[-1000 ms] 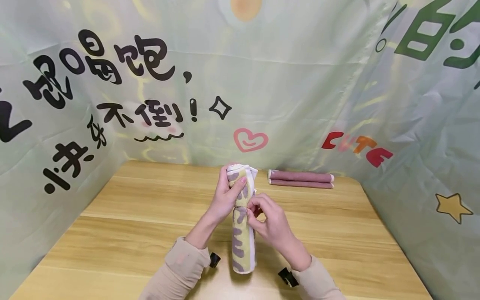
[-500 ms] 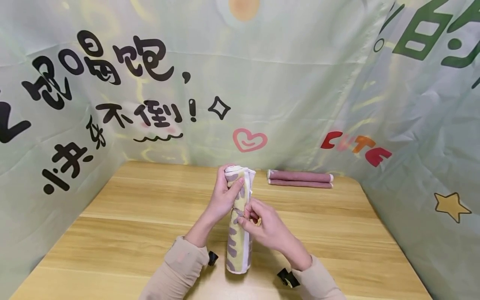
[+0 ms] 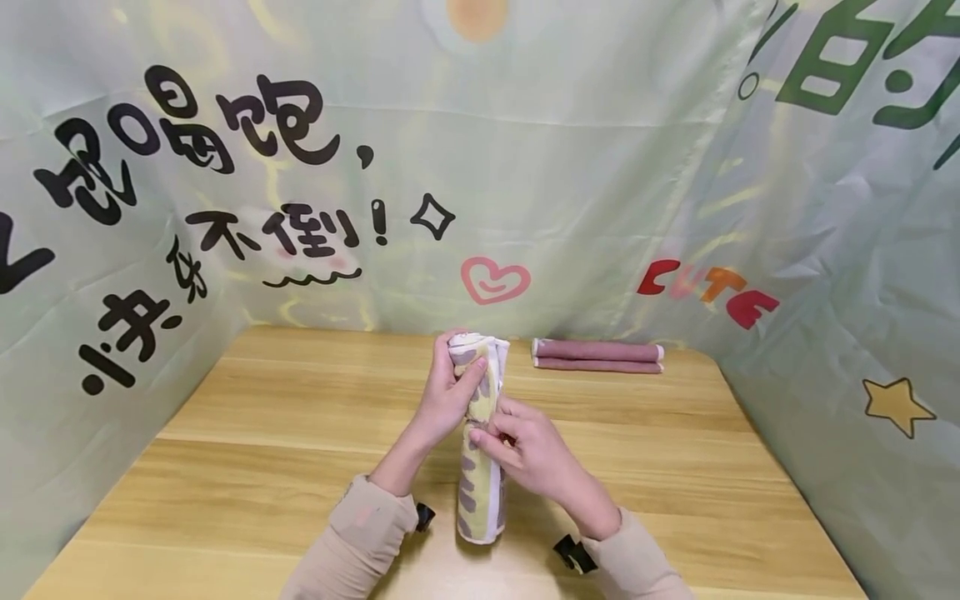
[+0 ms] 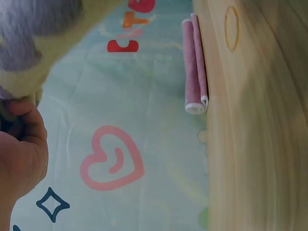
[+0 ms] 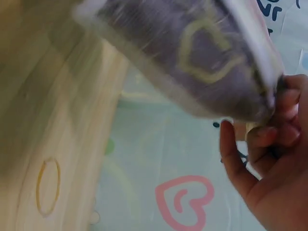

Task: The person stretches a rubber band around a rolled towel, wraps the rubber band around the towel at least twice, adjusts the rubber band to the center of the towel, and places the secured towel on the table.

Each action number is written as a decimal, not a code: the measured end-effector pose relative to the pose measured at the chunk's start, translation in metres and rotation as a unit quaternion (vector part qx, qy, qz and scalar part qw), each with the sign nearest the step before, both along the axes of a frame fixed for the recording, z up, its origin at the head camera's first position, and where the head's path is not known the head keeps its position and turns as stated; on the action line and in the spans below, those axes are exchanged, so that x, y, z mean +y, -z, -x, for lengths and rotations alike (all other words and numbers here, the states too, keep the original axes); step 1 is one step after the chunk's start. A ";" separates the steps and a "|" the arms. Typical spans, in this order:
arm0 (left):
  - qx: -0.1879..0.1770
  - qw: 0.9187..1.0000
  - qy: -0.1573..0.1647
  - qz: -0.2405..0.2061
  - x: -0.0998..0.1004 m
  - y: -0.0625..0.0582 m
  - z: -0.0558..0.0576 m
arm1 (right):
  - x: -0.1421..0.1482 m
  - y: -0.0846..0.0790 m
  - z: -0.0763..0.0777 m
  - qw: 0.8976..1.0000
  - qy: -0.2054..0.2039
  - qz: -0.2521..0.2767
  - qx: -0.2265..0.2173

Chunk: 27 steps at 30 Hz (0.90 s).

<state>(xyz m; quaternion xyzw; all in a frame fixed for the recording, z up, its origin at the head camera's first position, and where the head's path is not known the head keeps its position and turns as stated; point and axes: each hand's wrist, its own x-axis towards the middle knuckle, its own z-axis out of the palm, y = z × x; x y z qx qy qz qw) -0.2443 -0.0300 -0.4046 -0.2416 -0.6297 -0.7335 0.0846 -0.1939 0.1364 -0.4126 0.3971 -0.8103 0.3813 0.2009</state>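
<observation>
A rolled towel (image 3: 480,483), yellow with purple patches and white edging, stands on end, long and narrow, at the middle of the head view. My left hand (image 3: 450,387) grips its upper part, thumb across the front. Around its middle a thin band (image 3: 474,422) draws the roll in to a narrow waist. My right hand (image 3: 532,446) pinches at this waist with curled fingers, fingertips right at the band. In the right wrist view the towel (image 5: 207,62) looms close, and the right hand's fingers (image 5: 231,154) bend at its cinched part.
Two mauve rolls with white ends (image 3: 597,356) lie side by side at the table's back edge. An orange rubber band (image 4: 232,28) lies on the wooden table (image 3: 300,400). Printed fabric (image 3: 585,192) walls the back and sides. Small black pieces (image 3: 575,553) sit beside both cuffs.
My right hand's thumb and fingers have moved left and slightly down, across the towel's front at the waist. The towel's lower end has shifted slightly left. The left hand keeps its grip.
</observation>
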 end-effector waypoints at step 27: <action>-0.029 0.974 0.208 0.079 -0.038 -0.003 0.008 | 0.007 -0.009 -0.003 0.967 -0.031 0.094 -0.235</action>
